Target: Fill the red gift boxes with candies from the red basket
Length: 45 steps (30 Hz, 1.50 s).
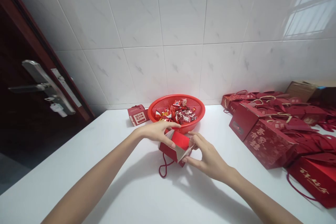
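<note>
Between my two hands is a small red gift box with its top flaps apart and pale inner faces showing. Something bright red shows at its opening; I cannot tell whether it is lining or contents. My left hand grips the box's left side, thumb on the near flap. My right hand pinches the right edge of the box with thumb and fingers. A dark red cord loops out below the box onto the table. Just behind stands a red plastic basket holding several wrapped candies.
A red box with white lettering lies left of the basket. Many red gift boxes with cord handles crowd the right of the white table. A cardboard box sits behind them. Tiled wall at the back; a door handle at left.
</note>
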### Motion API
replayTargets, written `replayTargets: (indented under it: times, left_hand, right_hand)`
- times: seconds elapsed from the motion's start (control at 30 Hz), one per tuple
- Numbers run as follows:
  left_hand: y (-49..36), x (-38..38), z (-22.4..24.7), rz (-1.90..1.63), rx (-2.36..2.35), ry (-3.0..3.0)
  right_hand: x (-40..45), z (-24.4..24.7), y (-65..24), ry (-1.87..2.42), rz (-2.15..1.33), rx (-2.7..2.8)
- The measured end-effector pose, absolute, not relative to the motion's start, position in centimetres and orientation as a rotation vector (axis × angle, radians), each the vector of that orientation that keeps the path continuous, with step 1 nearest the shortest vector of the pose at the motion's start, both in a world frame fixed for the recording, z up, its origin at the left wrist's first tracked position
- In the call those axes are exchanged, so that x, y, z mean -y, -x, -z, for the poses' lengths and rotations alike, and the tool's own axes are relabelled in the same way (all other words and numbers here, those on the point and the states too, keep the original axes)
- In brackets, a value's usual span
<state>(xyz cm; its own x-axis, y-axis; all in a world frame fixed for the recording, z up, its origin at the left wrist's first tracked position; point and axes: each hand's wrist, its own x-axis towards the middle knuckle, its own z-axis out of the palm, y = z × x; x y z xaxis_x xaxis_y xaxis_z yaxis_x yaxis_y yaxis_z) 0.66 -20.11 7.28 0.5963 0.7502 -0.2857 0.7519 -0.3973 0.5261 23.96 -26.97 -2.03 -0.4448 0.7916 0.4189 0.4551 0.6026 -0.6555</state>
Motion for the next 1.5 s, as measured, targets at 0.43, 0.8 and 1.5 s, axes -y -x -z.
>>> replayTargets:
  times: [0.43, 0.8, 1.5]
  left_hand:
    - [0.2, 21.4, -4.1, -0.522, -1.003, -1.898]
    - [0.2, 22.2, -3.2, -0.585, -0.912, -1.984]
    - [1.6, 22.5, 3.8, -0.563, -0.817, -1.513]
  right_hand:
    - [25.3, -4.7, -24.1, 1.102, -0.533, 2.761]
    - [26.4, -4.6, -23.8, 1.347, -0.097, 2.817]
    - [22.8, 4.3, -27.8, 0.83, -1.664, 1.661]
